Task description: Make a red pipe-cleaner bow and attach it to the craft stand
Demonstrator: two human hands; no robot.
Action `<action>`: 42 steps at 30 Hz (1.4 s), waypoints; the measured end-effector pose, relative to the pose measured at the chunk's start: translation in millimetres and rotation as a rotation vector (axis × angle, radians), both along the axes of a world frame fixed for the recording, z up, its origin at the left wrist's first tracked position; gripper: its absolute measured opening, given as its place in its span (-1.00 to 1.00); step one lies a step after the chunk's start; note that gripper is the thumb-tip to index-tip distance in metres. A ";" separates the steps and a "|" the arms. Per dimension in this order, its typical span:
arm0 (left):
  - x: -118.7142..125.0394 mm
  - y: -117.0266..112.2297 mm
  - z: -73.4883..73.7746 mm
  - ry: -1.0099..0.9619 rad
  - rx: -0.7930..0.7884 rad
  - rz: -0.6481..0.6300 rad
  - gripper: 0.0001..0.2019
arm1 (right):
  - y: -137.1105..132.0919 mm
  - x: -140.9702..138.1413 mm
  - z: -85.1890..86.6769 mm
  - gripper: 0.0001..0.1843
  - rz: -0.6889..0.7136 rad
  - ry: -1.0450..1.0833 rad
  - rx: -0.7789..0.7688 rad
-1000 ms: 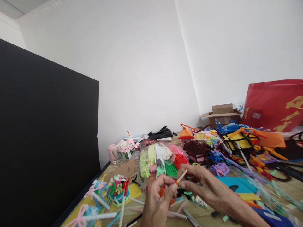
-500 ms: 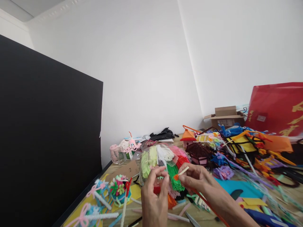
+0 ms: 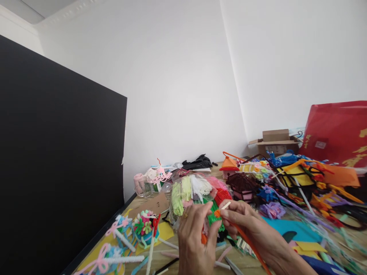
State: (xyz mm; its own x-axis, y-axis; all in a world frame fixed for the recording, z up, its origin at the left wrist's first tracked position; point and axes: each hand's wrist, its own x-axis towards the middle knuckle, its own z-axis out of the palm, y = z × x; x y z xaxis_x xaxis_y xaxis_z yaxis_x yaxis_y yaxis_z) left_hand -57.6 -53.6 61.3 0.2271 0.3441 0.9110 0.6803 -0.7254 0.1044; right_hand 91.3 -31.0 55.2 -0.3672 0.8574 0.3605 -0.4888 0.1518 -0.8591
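Note:
My right hand pinches a thin orange pipe cleaner, whose long tail hangs down below the palm. Its upper end forms a small orange curl at my fingertips. A short cream strip sticks up from the same pinch. Just left of the curl, my left hand is held with thumb and fingers apart, and nothing shows between them. Behind both hands lie plastic-wrapped bundles of pipe cleaners in pale green, white, pink, red and green, partly covered by my fingers.
Pipe-cleaner flowers and pale blue and pink bow pieces lie at left beside a black panel. At right are a heap of coloured craft pieces, blue sheet, red bag and cardboard box.
My left hand has moved right and turned, bringing its fingertips closer to the orange curl. My right hand keeps its pinch nearly in place. The view has shifted slightly.

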 end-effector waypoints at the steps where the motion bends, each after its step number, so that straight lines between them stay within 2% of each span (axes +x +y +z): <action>1: 0.6 0.5 0.6 0.031 0.050 -0.009 -0.77 | 0.6 0.1 -1.1 -0.66 0.013 0.004 -0.001; 3: 1.3 2.3 0.8 0.066 0.126 -0.026 -0.76 | 1.4 0.3 -3.0 -0.62 0.026 0.000 -0.006; 7: 0.1 5.9 -0.7 0.077 0.170 -0.047 -0.79 | -0.1 1.3 -2.7 -0.61 -0.003 -0.033 -0.007; 10: -1.4 6.4 -0.3 0.096 0.171 -0.055 -0.82 | -2.2 2.3 0.7 -0.62 -0.030 -0.066 0.010; 14: 0.1 5.3 0.5 0.104 0.161 -0.058 -0.83 | -1.9 4.0 3.2 -0.60 0.030 -0.089 0.076; 20: 3.2 5.6 -6.7 0.060 0.109 -0.023 -0.84 | -2.4 7.7 2.0 -0.71 0.020 -0.114 0.158; 26: 3.8 5.4 -14.2 -0.012 -0.122 -0.046 -0.87 | -5.5 13.8 4.3 -0.75 -0.021 -0.231 0.272; 32: 8.9 -1.0 -10.8 -0.268 -0.481 -0.108 -0.73 | -10.1 18.2 9.4 -0.77 -0.043 -0.288 0.350; 38: 5.4 -2.6 -3.3 -0.445 -0.845 -0.303 -0.62 | -13.3 18.8 8.7 -0.76 -0.025 -0.291 0.354; 42: 4.5 0.4 -0.5 -0.578 -0.994 -0.495 -0.57 | -9.8 15.9 5.8 -0.74 0.014 -0.240 0.304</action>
